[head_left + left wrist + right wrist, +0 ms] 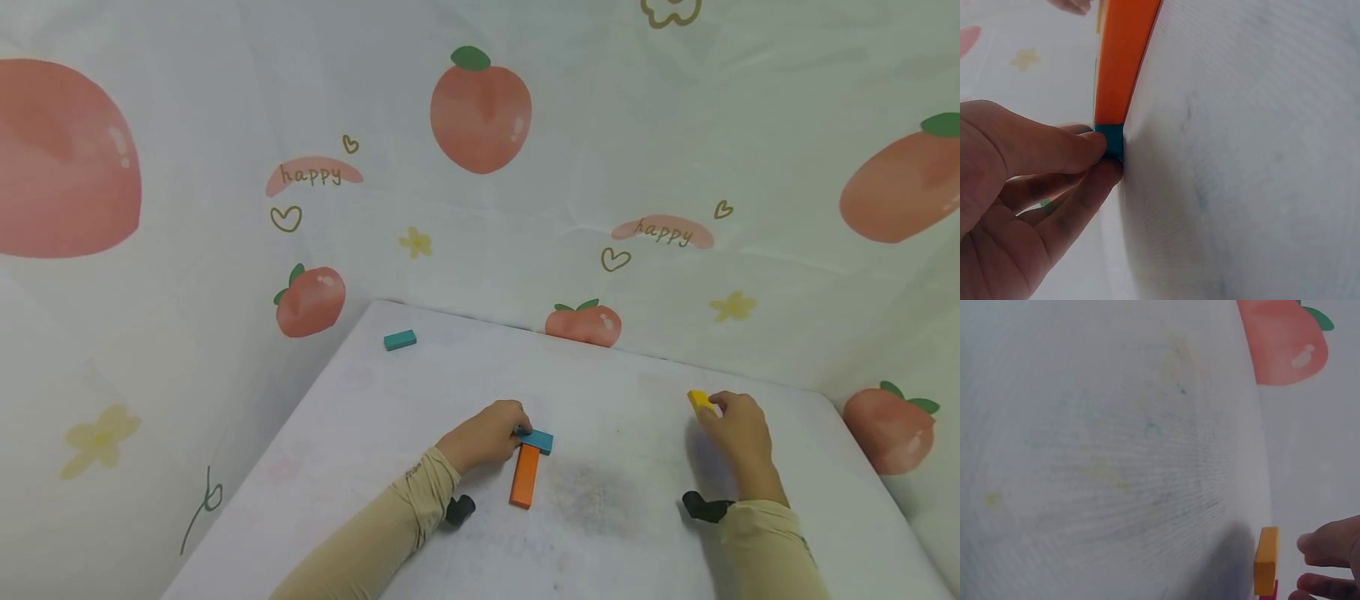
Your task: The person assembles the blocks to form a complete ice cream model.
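Note:
My left hand (491, 433) pinches the left end of a blue block (538, 441); in the left wrist view, thumb and fingertips grip its teal-looking end (1112, 140). The blue block lies crosswise at the far end of a long orange block (524, 477), making a T shape. In the left wrist view the orange block (1125, 62) meets it. At the right, my right hand (738, 429) is over a yellow block (699, 401). The right wrist view shows its fingers (1329, 544) spread, with a gap beside the yellow block (1266, 561).
A teal block (400, 340) lies at the table's far left. In the right wrist view, a magenta piece (1275, 589) peeks out beside the yellow block. Black wrist-worn devices (705, 507) show by both sleeves. A peach-printed cloth (480, 208) hangs behind the white table (615, 567).

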A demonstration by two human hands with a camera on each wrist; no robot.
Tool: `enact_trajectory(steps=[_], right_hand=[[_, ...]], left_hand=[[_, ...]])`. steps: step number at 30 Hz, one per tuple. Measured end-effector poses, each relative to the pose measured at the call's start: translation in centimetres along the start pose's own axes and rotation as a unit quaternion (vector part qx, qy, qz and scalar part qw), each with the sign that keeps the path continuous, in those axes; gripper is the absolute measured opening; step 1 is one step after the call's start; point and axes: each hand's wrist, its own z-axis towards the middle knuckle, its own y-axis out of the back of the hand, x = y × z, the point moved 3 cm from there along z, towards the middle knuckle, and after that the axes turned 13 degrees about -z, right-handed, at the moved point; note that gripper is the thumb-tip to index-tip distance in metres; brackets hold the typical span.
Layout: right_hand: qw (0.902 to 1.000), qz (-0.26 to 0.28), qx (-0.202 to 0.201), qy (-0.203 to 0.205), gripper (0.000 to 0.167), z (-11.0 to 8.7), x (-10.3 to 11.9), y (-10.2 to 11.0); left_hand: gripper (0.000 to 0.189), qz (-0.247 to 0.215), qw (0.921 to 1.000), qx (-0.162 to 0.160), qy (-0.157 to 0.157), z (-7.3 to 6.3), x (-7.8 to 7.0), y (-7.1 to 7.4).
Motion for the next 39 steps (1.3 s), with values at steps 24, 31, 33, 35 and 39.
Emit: enact_trajectory(steps=[24, 31, 33, 35, 39], right_hand=[[0.9991, 0.012, 0.030, -0.028, 0.041, 0.22, -0.45, -0.11], [0.9991, 0.023, 0.028, -0.024, 0.039, 0.25, -0.48, -0.24], [0.9989, 0.024, 0.032, -0.025, 0.039, 0.29, -0.42, -0.28], [0.9984, 0.025, 0.041, -0.031, 0.039, 0.34, -0.36, -0.31], [0.9973, 0.026, 0.055, -0.042, 0.041, 0.50, -0.37, -0.47]], left_hand=[[0.025, 0.001, 1.0000, -0.002, -0.001, -0.06, 0.02, 0.00], [0.025, -0.003, 1.0000, -0.003, 0.002, -0.09, 0.05, 0.00], [0.025, 0.000, 1.0000, -0.004, 0.003, -0.10, 0.07, -0.01], [0.025, 0.003, 1.0000, -0.005, 0.003, -0.11, 0.09, -0.03], [0.027, 0.008, 0.9999, -0.007, 0.004, -0.14, 0.05, -0.01]])
